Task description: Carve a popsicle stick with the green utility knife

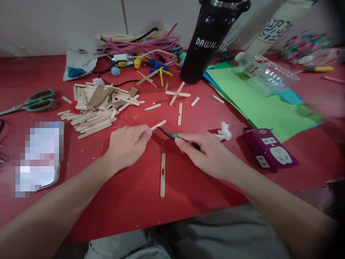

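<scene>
My left hand (126,144) is closed around one end of a wooden craft stick (159,124), which pokes out to the right over the red table (129,194). My right hand (207,153) grips a thin cutting tool (168,133) with a green collar, its tip touching the stick's near end. Another craft stick with a slot cut in it (162,175) lies on the table just below my hands. A further slotted stick (179,114) lies beyond them.
A heap of craft sticks (97,108) lies at the left, with green scissors (35,101) and a phone (40,158) further left. A black tumbler (207,43), a plastic bottle (266,72), green paper sheets (258,104), a purple power adapter (269,149) and pipe cleaners (142,45) are behind.
</scene>
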### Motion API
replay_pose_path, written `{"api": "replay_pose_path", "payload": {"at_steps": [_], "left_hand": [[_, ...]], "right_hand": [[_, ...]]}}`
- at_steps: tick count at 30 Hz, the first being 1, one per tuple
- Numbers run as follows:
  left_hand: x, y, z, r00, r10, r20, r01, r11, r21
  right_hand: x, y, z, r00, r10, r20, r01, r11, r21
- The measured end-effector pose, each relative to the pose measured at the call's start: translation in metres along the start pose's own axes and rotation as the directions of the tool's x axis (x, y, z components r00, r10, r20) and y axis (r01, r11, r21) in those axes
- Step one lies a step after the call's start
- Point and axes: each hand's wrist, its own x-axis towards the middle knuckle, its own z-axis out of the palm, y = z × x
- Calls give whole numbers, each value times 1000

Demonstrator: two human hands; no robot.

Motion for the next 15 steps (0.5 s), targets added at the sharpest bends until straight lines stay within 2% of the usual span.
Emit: {"api": "replay_pose_path", "payload": {"at_steps": [15], "left_hand": [[0, 0, 0, 1000, 0, -23, -1, 999, -35]], "right_hand": [[-9, 3, -2, 997, 74, -20, -72, 995, 69]]}}
